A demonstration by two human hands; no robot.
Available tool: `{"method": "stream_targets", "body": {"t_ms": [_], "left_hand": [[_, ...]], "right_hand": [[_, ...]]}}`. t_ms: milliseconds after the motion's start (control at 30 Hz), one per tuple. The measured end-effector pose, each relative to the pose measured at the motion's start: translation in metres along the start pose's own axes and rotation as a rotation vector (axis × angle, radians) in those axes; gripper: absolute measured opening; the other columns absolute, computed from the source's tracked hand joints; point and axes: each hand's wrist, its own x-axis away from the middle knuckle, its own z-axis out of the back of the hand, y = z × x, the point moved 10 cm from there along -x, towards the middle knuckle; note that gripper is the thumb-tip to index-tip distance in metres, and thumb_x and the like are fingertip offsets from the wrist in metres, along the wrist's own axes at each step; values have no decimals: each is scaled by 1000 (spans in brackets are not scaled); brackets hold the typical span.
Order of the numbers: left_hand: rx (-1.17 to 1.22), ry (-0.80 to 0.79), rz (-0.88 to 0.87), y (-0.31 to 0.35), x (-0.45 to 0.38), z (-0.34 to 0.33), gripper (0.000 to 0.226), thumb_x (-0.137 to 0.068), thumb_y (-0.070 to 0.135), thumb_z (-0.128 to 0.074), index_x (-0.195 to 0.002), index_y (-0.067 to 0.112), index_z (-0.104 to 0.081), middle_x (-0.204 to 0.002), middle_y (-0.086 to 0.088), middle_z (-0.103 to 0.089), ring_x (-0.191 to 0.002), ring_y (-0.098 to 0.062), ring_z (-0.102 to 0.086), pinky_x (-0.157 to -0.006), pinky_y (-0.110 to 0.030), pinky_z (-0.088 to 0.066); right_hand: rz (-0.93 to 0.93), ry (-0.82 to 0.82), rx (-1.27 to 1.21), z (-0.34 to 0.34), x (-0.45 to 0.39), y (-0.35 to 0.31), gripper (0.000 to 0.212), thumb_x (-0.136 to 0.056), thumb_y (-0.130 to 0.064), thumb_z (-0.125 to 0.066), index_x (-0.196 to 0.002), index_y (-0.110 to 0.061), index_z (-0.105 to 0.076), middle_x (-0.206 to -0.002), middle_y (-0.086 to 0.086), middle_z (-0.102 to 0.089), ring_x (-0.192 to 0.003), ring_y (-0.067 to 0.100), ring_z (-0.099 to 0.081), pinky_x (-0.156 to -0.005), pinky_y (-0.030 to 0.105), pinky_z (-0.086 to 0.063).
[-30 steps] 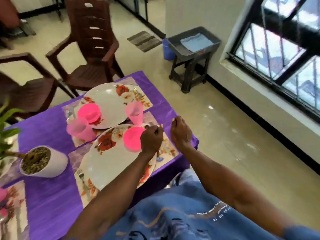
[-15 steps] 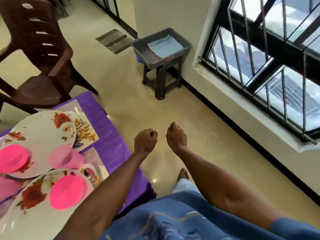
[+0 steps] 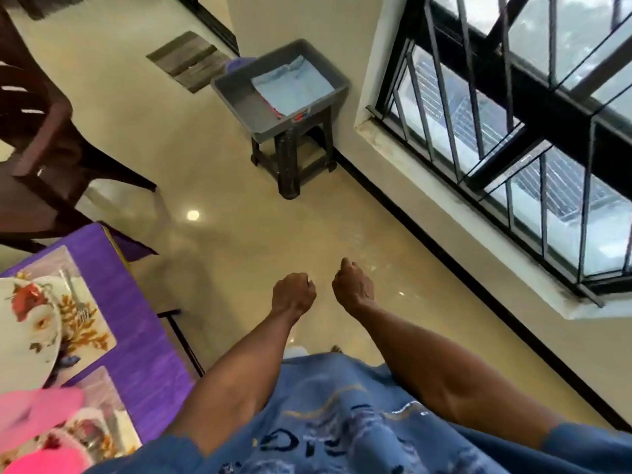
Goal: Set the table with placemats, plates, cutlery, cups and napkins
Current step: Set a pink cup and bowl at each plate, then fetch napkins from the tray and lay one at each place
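My left hand (image 3: 293, 296) and my right hand (image 3: 351, 288) hang side by side over the bare floor, both curled into fists with nothing visible in them. Ahead, a grey tray (image 3: 236, 97) on a dark stool (image 3: 290, 159) holds folded light-blue napkins (image 3: 290, 85). At the left edge stands the purple-clothed table (image 3: 143, 336) with a floral placemat (image 3: 94, 331), a floral plate (image 3: 24, 323), a fork (image 3: 79, 307) and a blurred pink cup (image 3: 37, 412). A pink bowl (image 3: 44, 464) sits on the nearer plate.
A brown plastic chair (image 3: 34, 148) stands beyond the table's far corner. A barred window (image 3: 513, 131) and its wall run along the right. A striped floor mat (image 3: 191, 59) lies past the stool. Glossy open floor (image 3: 239, 217) separates me from the stool.
The view has swung right, away from the table and toward the stool with the tray. Both hands left the near plate and now hover over the floor, fists still curled.
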Motion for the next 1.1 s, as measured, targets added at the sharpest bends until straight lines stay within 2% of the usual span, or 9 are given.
{"method": "stream_targets", "body": {"t_ms": [100,233,367,467,567,700,767,900,1100], "left_hand": [[-65,19,-14,-2,-26,13,29,-94,28,-44,-96,10,-68,-101,-11,-70,-97,-31,-62,-84,-36,-43],[-96,-6,0,-32,-78,32,28,-96,30,-43,-105,13,-64,-111,-7,-67,-109,-27,-55,-94,-38,-36],[-86,-23,-15,-73,-153,70,31,-97,31,-45,-116,12,-59,-119,-8,-62,-115,-26,-52,-99,-38,-34],[-68,20,-13,-103,-213,124,31,-97,31,-47,-118,12,-59,-119,-9,-63,-114,-27,-55,-99,-38,-36],[-19,85,21,-135,-266,176,30,-96,29,-47,-118,11,-59,-118,-11,-64,-112,-29,-56,-97,-38,-38],[-38,37,18,-167,-323,207,30,-98,28,-46,-119,10,-58,-120,-11,-63,-112,-29,-56,-95,-35,-38],[-29,15,-2,-173,-351,219,30,-98,27,-47,-119,9,-58,-119,-11,-63,-112,-29,-56,-93,-33,-39],[-2,2,-68,-177,-421,239,31,-93,25,-50,-108,2,-63,-107,-19,-66,-101,-37,-61,-84,-36,-45],[1,-82,-60,-171,-538,289,28,-96,24,-50,-111,4,-61,-114,-16,-64,-108,-33,-58,-86,-37,-46]], "right_hand": [[36,-71,39,-4,-28,-21,20,-94,-12,-42,-111,-9,-52,-112,15,-60,-93,36,-61,-72,38,-47],[89,-112,77,-9,-74,-62,24,-94,-12,-43,-117,-9,-50,-115,14,-58,-94,37,-61,-69,35,-42],[91,-68,37,-1,-143,-116,17,-90,-8,-44,-104,-7,-53,-106,15,-58,-83,34,-59,-70,43,-53],[53,-24,15,14,-197,-164,16,-92,-12,-44,-104,-7,-54,-105,13,-58,-83,30,-58,-68,38,-50],[-3,2,-86,16,-243,-212,24,-93,-15,-44,-113,-9,-55,-110,11,-60,-88,30,-59,-70,35,-48],[-8,-35,-156,8,-291,-271,39,-92,-16,-47,-131,-12,-49,-117,14,-60,-100,35,-60,-75,35,-45],[-16,-39,-180,12,-321,-290,35,-91,-16,-48,-125,-10,-51,-117,14,-59,-103,37,-59,-78,35,-44],[-103,-13,-249,19,-396,-307,13,-87,-16,-50,-100,-12,-51,-108,13,-61,-96,34,-61,-71,34,-42],[-201,-77,-278,37,-513,-337,32,-89,-16,-51,-120,-11,-53,-120,13,-59,-106,34,-59,-78,33,-44]]}}
